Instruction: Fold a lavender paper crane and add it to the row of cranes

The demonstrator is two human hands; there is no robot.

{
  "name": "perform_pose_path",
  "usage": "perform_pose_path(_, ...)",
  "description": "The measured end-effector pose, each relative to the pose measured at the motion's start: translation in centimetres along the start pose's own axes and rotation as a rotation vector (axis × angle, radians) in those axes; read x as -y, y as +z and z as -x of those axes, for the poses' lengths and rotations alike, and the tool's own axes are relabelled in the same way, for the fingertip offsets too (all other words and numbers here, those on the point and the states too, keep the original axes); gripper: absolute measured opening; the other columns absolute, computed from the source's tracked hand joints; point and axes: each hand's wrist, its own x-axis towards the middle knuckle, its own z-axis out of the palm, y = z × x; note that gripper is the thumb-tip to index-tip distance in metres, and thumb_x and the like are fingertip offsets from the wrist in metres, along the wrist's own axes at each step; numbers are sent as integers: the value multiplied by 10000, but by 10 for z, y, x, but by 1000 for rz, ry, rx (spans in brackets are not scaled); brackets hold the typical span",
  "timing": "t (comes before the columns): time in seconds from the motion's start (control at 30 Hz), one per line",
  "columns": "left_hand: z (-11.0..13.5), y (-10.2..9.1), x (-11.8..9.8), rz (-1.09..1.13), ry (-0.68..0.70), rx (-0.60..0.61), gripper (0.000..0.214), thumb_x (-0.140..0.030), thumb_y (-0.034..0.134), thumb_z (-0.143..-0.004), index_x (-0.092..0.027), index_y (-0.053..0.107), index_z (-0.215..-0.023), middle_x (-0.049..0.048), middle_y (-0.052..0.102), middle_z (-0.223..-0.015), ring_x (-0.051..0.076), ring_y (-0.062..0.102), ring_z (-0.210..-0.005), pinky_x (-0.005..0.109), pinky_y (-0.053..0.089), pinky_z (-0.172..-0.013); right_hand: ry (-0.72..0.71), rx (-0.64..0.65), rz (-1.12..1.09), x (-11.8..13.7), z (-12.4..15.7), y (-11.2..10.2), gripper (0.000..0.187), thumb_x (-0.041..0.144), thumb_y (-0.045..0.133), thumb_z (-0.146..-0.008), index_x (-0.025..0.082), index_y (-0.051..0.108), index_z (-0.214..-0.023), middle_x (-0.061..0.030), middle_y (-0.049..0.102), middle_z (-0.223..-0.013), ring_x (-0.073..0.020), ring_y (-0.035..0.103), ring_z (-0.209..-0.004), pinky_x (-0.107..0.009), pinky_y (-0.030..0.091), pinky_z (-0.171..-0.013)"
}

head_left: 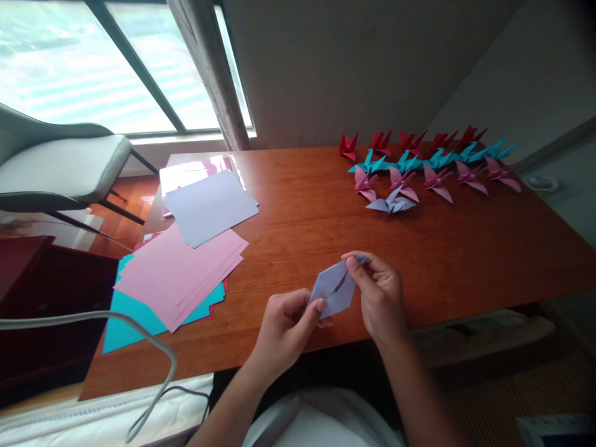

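Observation:
Between my hands, above the front edge of the table, is a partly folded piece of lavender origami paper (336, 290), with a dark slit running down its middle. My left hand (289, 324) pinches its lower left corner between thumb and fingers. The upper right tip is gripped by my right hand (379, 292), its thumb on top. Farther back stands one finished lavender paper crane (393, 203), in front of rows of pink paper cranes (436, 180), turquoise paper cranes (440, 159) and red paper cranes (412, 141).
On the left of the wooden table (288, 236) lie lavender sheets (212, 205), pink sheets (179, 267) and turquoise sheets (133, 323), overlapping. A grey curved cable or tube (153, 347) crosses the lower left. A chair (69, 164) stands beyond the left edge, near the window.

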Motion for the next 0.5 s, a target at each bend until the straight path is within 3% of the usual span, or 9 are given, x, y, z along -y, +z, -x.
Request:
perform_pose_path(0.17, 2, -5, 2, -26, -18, 8, 415, -468, 611, -923, -124, 655, -695, 44, 642, -631, 155, 595, -581, 228, 466, -557, 24, 68, 40, -1, 2, 1, 200, 422, 746, -848, 228, 758, -895, -24, 741, -806, -166, 653, -721, -258, 498, -636)
perform_pose_path(0.37, -2, -12, -16, 18, -86, 211, 402, -506, 599, -914, -116, 669, -845, 12, 545, -721, 127, 468, -653, 214, 365, -570, -2, 191, 171, 14, 5, 0, 169, 394, 712, -876, 231, 757, -881, -26, 762, -847, -176, 695, -755, -265, 543, -668)
perform_pose_path(0.5, -4, -8, -16, -12, -109, 135, 446, -508, 558, -943, -115, 623, -743, -19, 419, -643, 97, 369, -595, 207, 277, -509, -92, 287, 316, 23, 8, -2, 167, 372, 690, -889, 220, 758, -878, -36, 768, -842, -185, 700, -746, -279, 543, -666)
